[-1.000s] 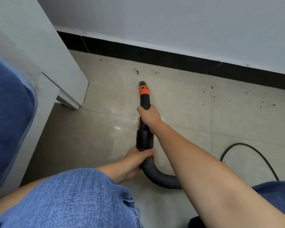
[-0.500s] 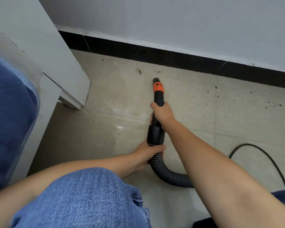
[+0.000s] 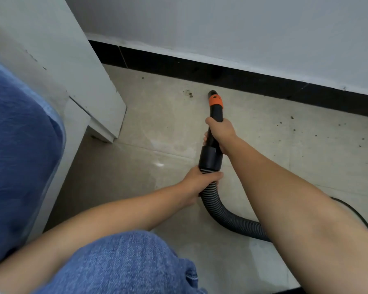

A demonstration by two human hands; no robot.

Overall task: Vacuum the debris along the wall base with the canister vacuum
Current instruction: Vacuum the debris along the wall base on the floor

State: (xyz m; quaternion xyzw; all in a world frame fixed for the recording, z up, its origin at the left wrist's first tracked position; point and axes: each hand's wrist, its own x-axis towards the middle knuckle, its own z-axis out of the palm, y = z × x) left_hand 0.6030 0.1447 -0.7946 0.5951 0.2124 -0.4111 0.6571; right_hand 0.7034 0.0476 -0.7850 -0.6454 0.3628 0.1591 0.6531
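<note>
Vacuum nozzle (image 3: pixel 215 107), black with an orange band, pointed at the black strip at the wall base (image 3: pixel 242 78), its tip down by the floor just short of the strip; contact with the tile not clear. My right hand (image 3: pixel 221 132) was wrapped around the black tube just behind the orange band, fingers curled round it. My left hand (image 3: pixel 197 183) gripped the ribbed grey hose (image 3: pixel 227 215) right where it meets the black collar, thumb over the top. The hose curved away from the collar toward the lower right and passed behind my right forearm. Small clump of dark debris (image 3: pixel 188 93) lay on the tile just left of the nozzle tip, near the strip. More dark specks (image 3: pixel 319 132) were scattered on the tiles well off to the right, also along the strip. Black cord (image 3: pixel 353 213) looped on the floor at the right, partly hidden by my right arm. White wall (image 3: pixel 242 28) rose above the strip. Pale wooden furniture leg (image 3: pixel 89 71) stood at the left, its foot on the beige floor (image 3: pixel 157 124). My knee in blue jeans (image 3: pixel 125 264) filled the bottom. Blue fabric (image 3: pixel 19 145) at the far left, too blurred to tell what it was.
</note>
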